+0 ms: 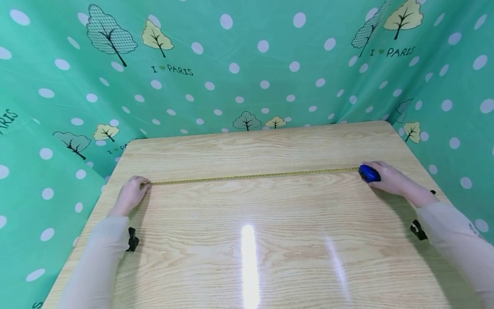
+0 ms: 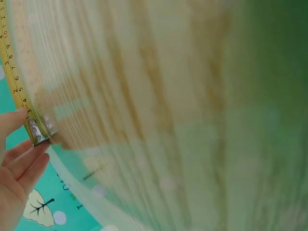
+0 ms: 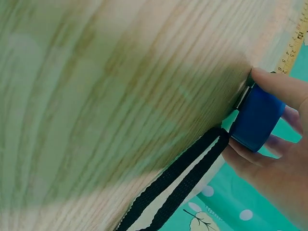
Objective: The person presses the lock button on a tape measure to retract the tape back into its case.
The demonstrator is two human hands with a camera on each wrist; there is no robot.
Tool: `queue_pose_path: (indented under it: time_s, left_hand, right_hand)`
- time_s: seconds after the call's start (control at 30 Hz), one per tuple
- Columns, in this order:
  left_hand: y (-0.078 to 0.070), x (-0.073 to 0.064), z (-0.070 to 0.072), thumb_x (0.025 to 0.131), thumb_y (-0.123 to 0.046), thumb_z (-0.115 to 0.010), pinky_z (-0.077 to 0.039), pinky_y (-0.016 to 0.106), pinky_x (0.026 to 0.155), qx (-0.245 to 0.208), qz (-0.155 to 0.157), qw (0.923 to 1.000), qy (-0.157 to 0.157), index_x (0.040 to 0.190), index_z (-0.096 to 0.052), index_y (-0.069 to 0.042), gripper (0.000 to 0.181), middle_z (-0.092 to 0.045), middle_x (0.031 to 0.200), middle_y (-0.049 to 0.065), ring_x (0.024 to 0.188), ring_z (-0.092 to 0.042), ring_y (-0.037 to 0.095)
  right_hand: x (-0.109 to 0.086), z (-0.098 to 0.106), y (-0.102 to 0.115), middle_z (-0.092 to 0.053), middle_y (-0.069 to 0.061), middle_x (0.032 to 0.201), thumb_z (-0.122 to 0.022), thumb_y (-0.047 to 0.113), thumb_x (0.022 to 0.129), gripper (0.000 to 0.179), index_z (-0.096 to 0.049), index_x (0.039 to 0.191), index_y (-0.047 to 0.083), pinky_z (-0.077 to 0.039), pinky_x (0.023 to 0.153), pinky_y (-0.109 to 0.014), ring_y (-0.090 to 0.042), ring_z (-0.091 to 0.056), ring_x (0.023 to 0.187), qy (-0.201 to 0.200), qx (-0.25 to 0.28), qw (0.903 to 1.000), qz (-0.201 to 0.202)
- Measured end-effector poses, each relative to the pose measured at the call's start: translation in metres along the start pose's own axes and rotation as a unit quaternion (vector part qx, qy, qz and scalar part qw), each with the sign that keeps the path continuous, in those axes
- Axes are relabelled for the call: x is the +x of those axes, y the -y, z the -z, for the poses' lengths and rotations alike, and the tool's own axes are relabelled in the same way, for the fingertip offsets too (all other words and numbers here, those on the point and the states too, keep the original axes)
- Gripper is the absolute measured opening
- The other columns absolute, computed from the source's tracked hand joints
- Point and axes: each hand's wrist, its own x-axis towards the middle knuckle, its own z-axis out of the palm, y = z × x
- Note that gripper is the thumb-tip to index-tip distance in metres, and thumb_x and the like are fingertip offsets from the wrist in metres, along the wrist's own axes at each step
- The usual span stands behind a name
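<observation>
A yellow tape measure blade (image 1: 254, 175) stretches nearly straight across the wooden table, from left to right. At its left end my left hand (image 1: 131, 195) pinches the tape between thumb and fingers. The left wrist view shows the metal end hook (image 2: 37, 132) against the fingertips, with the thumb on the tape's edge near the low numbers. On the right, my right hand (image 1: 390, 178) grips the blue tape measure case (image 1: 368, 173), thumb on one side and fingers on the other. A black wrist strap (image 3: 183, 168) hangs from the case in the right wrist view.
The light wood table (image 1: 270, 214) has a glossy top with a bright light reflection near the front. A green dotted curtain (image 1: 247, 56) with printed trees stands behind it and along both sides. Black wrist mounts (image 1: 132, 239) show under both sleeves.
</observation>
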Motion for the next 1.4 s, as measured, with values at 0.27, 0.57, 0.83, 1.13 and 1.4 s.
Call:
queue_pose_path:
  time_s: [0.27, 0.57, 0.83, 1.13, 1.4]
  left_hand:
    - [0.0, 0.001, 0.001, 0.085, -0.001, -0.055, -0.043, 0.052, 0.072, -0.002, 0.015, 0.9999, 0.004, 0.09, -0.058, 0.009, 0.011, -0.054, 0.092, 0.03, 0.086, -0.052, 0.044]
    - [0.006, -0.004, 0.007, 0.09, -0.005, -0.05, -0.042, 0.051, 0.072, -0.019, 0.041, 0.9989, 0.009, 0.096, -0.053, 0.006, 0.013, -0.055, 0.098, 0.029, 0.089, -0.052, 0.043]
    - [0.007, -0.008, 0.015, 0.09, -0.004, -0.048, -0.04, 0.05, 0.069, -0.032, 0.021, 0.9991, 0.016, 0.096, -0.051, 0.007, 0.013, -0.052, 0.095, 0.028, 0.089, -0.049, 0.042]
    - [0.004, -0.012, 0.025, 0.092, -0.005, -0.045, -0.039, 0.051, 0.071, -0.04, 0.018, 0.999, 0.008, 0.097, -0.051, 0.007, 0.014, -0.049, 0.096, 0.027, 0.09, -0.047, 0.042]
    - [0.002, -0.016, 0.031, 0.092, -0.005, -0.046, -0.039, 0.051, 0.071, -0.038, 0.015, 0.9991, -0.006, 0.096, -0.051, 0.008, 0.015, -0.05, 0.095, 0.027, 0.09, -0.046, 0.042]
  right_hand:
    - [0.004, 0.004, -0.003, -0.034, -0.04, 0.11, -0.067, 0.002, 0.074, 0.058, -0.038, 0.123, -0.011, -0.041, 0.075, -0.06, -0.054, -0.041, 0.097, 0.0, 0.053, 0.9986, -0.007]
    - [0.005, 0.015, 0.002, -0.034, -0.035, 0.111, -0.071, 0.013, 0.073, 0.062, -0.04, 0.122, -0.006, -0.04, 0.077, -0.058, -0.049, -0.042, 0.097, 0.003, 0.073, 0.9971, -0.021]
    - [0.001, 0.024, 0.006, -0.037, -0.032, 0.11, -0.068, 0.008, 0.075, 0.059, -0.038, 0.123, -0.006, -0.041, 0.076, -0.056, -0.047, -0.044, 0.098, 0.011, 0.072, 0.9973, -0.013]
    - [-0.007, 0.033, 0.01, -0.038, -0.033, 0.11, -0.07, 0.01, 0.075, 0.06, -0.037, 0.123, -0.005, -0.043, 0.073, -0.054, -0.048, -0.046, 0.096, 0.006, 0.053, 0.9986, -0.005]
    - [-0.012, 0.04, 0.016, -0.039, -0.032, 0.109, -0.069, 0.008, 0.074, 0.06, -0.035, 0.122, -0.005, -0.046, 0.07, -0.051, -0.047, -0.047, 0.094, 0.011, 0.039, 0.9991, 0.006]
